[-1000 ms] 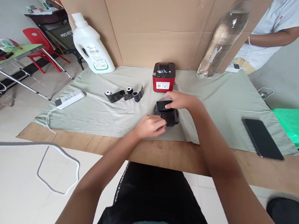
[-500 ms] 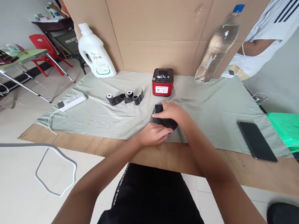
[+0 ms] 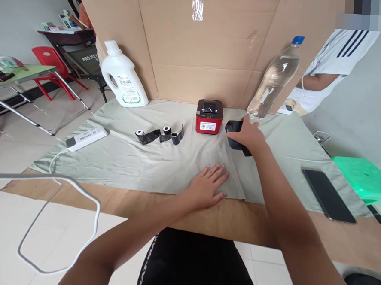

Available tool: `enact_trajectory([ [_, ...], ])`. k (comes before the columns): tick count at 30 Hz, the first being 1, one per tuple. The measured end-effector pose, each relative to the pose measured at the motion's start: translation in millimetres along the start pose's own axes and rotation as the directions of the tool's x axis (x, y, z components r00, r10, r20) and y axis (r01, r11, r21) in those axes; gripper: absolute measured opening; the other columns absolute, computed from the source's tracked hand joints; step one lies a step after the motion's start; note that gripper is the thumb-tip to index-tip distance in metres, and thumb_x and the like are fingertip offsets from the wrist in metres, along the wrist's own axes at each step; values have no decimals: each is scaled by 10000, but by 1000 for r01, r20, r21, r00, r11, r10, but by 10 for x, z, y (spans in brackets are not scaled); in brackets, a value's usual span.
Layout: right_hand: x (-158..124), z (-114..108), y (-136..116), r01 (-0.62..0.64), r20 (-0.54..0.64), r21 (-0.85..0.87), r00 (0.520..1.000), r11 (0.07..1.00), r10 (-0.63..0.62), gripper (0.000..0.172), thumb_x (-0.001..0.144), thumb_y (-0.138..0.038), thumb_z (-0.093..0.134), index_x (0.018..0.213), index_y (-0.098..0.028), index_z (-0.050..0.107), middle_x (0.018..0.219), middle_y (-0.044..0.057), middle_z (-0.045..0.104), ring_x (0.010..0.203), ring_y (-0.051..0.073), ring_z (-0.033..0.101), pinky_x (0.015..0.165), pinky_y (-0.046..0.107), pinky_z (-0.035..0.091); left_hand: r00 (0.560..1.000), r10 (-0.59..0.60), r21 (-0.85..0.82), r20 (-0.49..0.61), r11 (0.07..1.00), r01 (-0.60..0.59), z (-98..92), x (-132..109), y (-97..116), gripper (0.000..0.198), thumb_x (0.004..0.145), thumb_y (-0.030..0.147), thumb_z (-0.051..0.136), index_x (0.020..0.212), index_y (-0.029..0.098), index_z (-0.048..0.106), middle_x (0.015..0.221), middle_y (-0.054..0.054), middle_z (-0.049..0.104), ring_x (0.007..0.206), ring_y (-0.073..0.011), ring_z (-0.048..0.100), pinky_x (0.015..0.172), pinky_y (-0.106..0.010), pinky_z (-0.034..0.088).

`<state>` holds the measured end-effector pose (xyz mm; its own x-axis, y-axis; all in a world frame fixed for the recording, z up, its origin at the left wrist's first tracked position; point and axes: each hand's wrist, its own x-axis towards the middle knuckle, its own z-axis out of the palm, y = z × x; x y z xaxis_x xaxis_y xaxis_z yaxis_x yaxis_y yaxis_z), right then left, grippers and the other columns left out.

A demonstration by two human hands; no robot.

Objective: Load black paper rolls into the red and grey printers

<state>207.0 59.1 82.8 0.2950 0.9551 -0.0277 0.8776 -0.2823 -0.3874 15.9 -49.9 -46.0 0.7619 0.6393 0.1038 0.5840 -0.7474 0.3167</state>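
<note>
My right hand [image 3: 250, 136] grips a black, rounded object [image 3: 234, 136], its kind unclear, over the cloth to the right of a small red-and-black printer [image 3: 209, 117]. The palm and fingers cover part of the object. My left hand [image 3: 208, 187] lies flat on the cloth near the front edge, fingers spread, holding nothing. Several small black rolls [image 3: 175, 138], partly unwound, rest on the cloth left of the printer.
A grey cloth [image 3: 163, 171] covers most of the wooden board. A white jug [image 3: 125, 80] and a water bottle [image 3: 276, 77] lean against the cardboard [image 3: 209, 53]. A phone [image 3: 328, 195] lies right, a power strip [image 3: 87, 138] left. Behind the cardboard stands a person [image 3: 327, 73].
My right hand has carried the black object rightward and away from me. My left hand has come off it and now lies flat on the cloth. The view has tilted up slightly.
</note>
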Motion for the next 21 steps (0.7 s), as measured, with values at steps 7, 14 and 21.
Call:
enact_trajectory([
  [7, 805, 399, 268, -77, -104, 9, 992, 997, 77, 777, 792, -502, 747, 1419, -148, 455, 1360, 294, 478, 1065, 367, 633, 880, 506, 484, 996, -6, -55, 90, 998, 11, -64, -72, 105, 718, 1047, 588, 329, 1639, 186, 276, 1739, -71, 174, 1628, -304, 157, 1337, -531, 159],
  [14, 894, 499, 207, 17, -223, -123, 974, 992, -45, 778, 806, -485, 762, 1426, -104, 486, 1467, 343, 452, 1379, 489, 431, 1065, 628, 365, 1000, -27, -262, -2, 965, 26, 81, -111, 70, 781, 980, 570, 532, 1647, 276, 254, 1719, -82, 262, 1601, -330, 257, 1303, -574, 284],
  [21, 737, 733, -95, 278, -100, 491, 959, 825, -264, 720, 944, -496, 576, 1545, -157, 373, 1536, 211, 529, 1365, 290, 557, 1112, 432, 455, 608, -618, -756, -498, 653, 44, -310, 875, -1228, 676, 931, 260, 599, 1567, 249, 369, 1608, -111, 479, 1532, -290, 417, 1218, -480, 440],
])
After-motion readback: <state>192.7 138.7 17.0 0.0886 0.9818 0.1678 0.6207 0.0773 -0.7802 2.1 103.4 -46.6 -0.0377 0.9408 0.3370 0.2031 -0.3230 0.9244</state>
